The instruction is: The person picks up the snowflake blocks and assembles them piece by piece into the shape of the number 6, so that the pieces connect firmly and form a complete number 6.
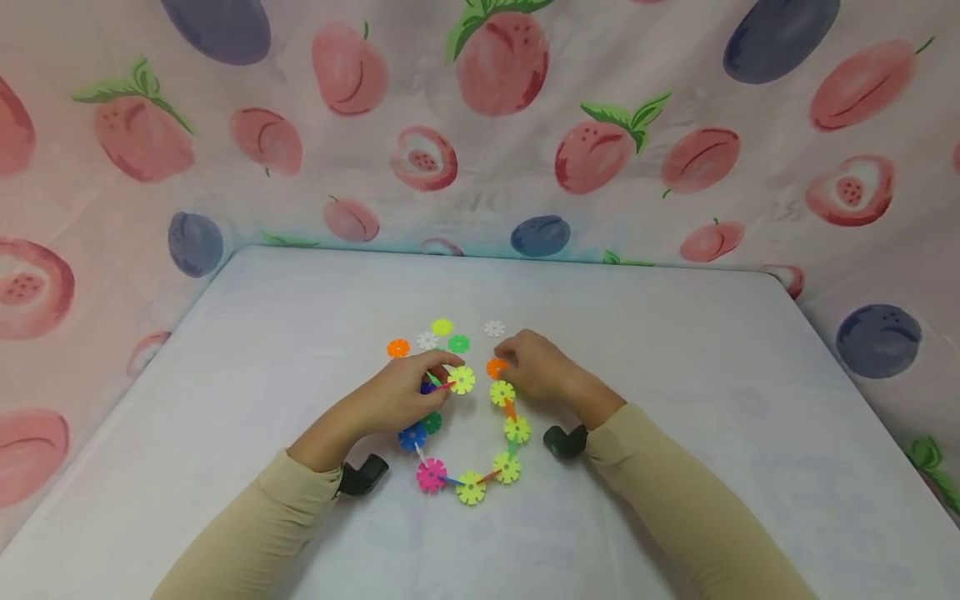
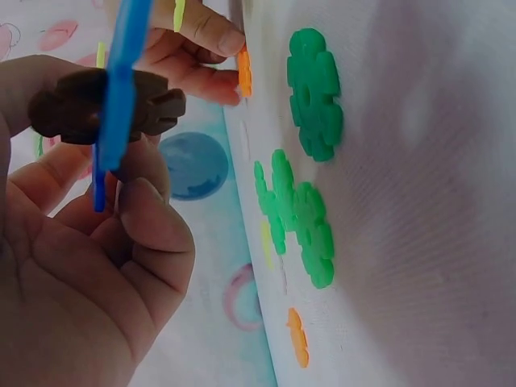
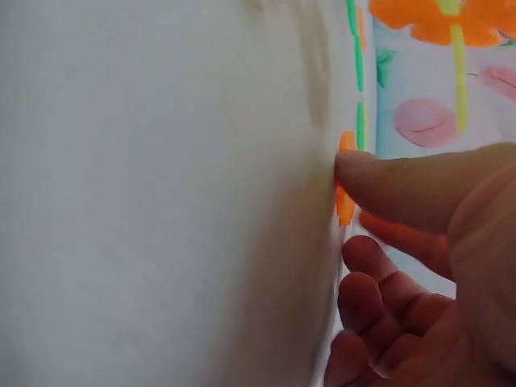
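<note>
Snowflake chain (image 1: 471, 487) curves open-end away, hands (image 1: 408, 392) gripping.

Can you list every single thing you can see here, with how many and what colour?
chain of snowflake pieces: one, mostly yellow-green with pink, blue and green, table middle, between the hands
loose snowflake pieces: five, orange, two white, yellow-green, green, behind the chain
orange piece: one, under the right fingertips
table: one, white
fruit-print cloth: one, pink, behind the table
left hand: holds the chain's end
right hand: touches the orange piece
</note>
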Demonstrator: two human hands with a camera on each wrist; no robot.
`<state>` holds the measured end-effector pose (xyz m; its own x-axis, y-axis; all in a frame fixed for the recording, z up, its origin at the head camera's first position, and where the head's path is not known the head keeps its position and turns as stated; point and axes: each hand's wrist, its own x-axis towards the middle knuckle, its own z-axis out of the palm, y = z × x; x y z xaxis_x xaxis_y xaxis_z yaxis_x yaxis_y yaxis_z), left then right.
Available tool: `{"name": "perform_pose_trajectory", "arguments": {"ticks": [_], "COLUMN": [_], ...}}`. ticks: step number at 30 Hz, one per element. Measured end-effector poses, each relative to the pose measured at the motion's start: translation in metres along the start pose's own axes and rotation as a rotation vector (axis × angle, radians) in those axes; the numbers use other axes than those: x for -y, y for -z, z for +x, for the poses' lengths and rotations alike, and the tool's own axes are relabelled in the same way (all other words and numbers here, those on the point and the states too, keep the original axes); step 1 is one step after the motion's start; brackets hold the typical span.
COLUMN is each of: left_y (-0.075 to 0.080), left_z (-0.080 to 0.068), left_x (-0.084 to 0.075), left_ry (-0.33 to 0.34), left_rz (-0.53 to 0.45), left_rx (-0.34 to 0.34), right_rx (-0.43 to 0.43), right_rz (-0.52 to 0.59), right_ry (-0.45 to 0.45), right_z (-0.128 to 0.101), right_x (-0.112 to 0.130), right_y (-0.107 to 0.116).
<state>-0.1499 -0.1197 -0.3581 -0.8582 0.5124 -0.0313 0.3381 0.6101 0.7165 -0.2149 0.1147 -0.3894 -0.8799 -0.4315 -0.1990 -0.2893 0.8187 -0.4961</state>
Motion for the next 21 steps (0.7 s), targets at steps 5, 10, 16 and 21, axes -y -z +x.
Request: {"name": "perform_pose_trajectory", "arguments": {"ticks": [5, 10, 16, 21], "left_y": [0.0, -0.001, -0.001, -0.002], "left_z": [0.0, 0.001, 0.001, 0.002], "left_x": [0.0, 0.001, 0.001, 0.001], "left_ry": [0.003, -0.001, -0.011, -0.002], "left_rz": [-0.001, -0.004, 0.007, 0.013], "left_rx": [0.0, -0.001, 0.0, -0.005], "right_rx": [0.047, 0.024, -0.148, -0.187], "right_rz": [-0.072, 0.03, 0.188, 0.242], "right_ry": [-0.023, -0.057, 0.011, 0.154], "right_z": [0.001, -0.004, -0.026, -0.044], "right_x": [0.003, 0.003, 0.003, 0.008], "right_y": [0.002, 0.003, 0.01, 0.012]}}
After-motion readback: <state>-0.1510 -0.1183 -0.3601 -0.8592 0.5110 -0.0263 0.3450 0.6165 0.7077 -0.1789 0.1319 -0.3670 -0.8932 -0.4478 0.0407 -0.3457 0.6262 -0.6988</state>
